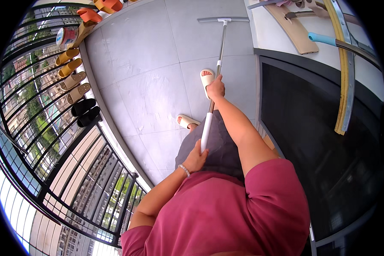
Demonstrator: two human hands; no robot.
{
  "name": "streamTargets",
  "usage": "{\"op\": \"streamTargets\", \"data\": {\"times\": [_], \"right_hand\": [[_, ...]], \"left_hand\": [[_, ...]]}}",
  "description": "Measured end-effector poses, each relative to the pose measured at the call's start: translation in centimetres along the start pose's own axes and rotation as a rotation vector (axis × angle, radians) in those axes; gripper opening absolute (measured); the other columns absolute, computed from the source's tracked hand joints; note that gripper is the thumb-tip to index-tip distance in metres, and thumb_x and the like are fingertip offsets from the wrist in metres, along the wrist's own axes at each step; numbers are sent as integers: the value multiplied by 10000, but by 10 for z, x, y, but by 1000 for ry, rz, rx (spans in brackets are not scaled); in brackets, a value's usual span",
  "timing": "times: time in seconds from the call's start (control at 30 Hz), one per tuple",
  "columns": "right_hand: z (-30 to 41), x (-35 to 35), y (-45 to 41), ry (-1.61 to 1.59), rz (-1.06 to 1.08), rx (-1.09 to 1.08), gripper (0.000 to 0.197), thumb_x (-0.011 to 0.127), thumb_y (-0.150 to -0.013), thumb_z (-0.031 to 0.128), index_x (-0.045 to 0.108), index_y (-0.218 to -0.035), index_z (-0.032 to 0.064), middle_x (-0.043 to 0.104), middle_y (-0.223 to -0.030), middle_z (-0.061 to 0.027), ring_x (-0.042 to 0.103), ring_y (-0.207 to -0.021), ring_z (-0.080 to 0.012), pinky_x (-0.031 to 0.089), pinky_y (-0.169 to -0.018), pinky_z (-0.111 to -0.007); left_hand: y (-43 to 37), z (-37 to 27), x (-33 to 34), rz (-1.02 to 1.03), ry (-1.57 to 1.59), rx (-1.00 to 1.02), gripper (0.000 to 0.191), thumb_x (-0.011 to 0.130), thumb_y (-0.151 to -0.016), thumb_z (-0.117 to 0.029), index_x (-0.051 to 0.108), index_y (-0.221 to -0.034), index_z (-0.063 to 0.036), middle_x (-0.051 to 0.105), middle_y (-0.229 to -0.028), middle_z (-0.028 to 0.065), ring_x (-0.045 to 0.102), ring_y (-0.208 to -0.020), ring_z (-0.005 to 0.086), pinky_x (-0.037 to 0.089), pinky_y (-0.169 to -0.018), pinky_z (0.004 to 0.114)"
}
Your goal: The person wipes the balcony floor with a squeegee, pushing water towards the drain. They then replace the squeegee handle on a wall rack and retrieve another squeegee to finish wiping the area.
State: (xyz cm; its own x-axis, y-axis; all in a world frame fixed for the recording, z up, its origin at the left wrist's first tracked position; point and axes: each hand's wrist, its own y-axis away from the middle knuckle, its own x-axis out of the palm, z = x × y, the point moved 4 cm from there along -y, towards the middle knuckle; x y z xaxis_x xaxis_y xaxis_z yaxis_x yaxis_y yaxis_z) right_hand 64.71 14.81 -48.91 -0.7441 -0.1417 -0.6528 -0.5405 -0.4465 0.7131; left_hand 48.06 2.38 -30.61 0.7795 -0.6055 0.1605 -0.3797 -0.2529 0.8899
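Observation:
Both of my hands grip one long-handled floor squeegee. My left hand (196,157), with a beaded bracelet at the wrist, wraps the lower end of its white handle grip (206,131), close to my waist. Farther up, my right hand (216,88) closes around the metal pole (223,44). At the far end, the wide grey squeegee blade (224,20) lies across the grey tiled floor (147,64), its right tip near the wall's base. Wet-looking streaks shine on the tiles to the left of the pole. My feet, in cream slide sandals (187,121), stand beside and behind the pole.
Along the left, a black metal railing (48,92) borders a ledge with several slippers (78,92) and a printed tub (67,36). On the right are a dark glass panel (307,128), a yellow-and-metal strip (345,83), a blue-ended pole (323,38) and a beige board (291,28).

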Motion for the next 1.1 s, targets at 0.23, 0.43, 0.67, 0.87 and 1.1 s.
{"op": "streamTargets", "data": {"times": [0.23,0.43,0.67,0.87,1.1], "right_hand": [[-68,99,90,-92,70,139,413,440,-815,218,318,-1130,-19,546,-940,-244,552,-880,-350,452,-755,-386],[-38,192,244,-544,292,251,234,424,-830,139,311,-961,-19,532,-825,-215,588,-647,-306,509,-518,-397],[22,149,319,-1059,506,391,153,359,-867,122,352,-921,-21,417,-785,-92,498,-597,-195,515,-531,-349],[-99,98,167,-1010,155,491,70,345,-779,10,404,-744,-6,431,-626,-113,440,-461,-190,452,-448,-312],[-84,193,191,-305,109,374,196,460,-741,50,443,-902,-61,549,-725,-163,551,-537,-214,432,-421,-313]], "left_hand": [[98,75,-44,-164,-429,-62,425,450,-821,-192,294,-1170,-4,546,-779,299,532,-739,439,433,-658,468],[235,116,-111,-443,-769,-51,368,504,-780,-171,403,-1106,-33,572,-685,223,548,-645,405,442,-608,470],[305,68,-152,-502,-608,132,313,572,-752,-153,509,-1029,-20,542,-614,196,549,-590,353,421,-541,391],[173,87,-62,-377,-602,288,329,528,-784,-175,444,-1072,-41,548,-614,212,537,-591,379,426,-562,439],[206,118,-107,-478,-650,97,319,529,-787,-170,476,-1067,-25,559,-643,208,543,-600,377,432,-569,433]]}}
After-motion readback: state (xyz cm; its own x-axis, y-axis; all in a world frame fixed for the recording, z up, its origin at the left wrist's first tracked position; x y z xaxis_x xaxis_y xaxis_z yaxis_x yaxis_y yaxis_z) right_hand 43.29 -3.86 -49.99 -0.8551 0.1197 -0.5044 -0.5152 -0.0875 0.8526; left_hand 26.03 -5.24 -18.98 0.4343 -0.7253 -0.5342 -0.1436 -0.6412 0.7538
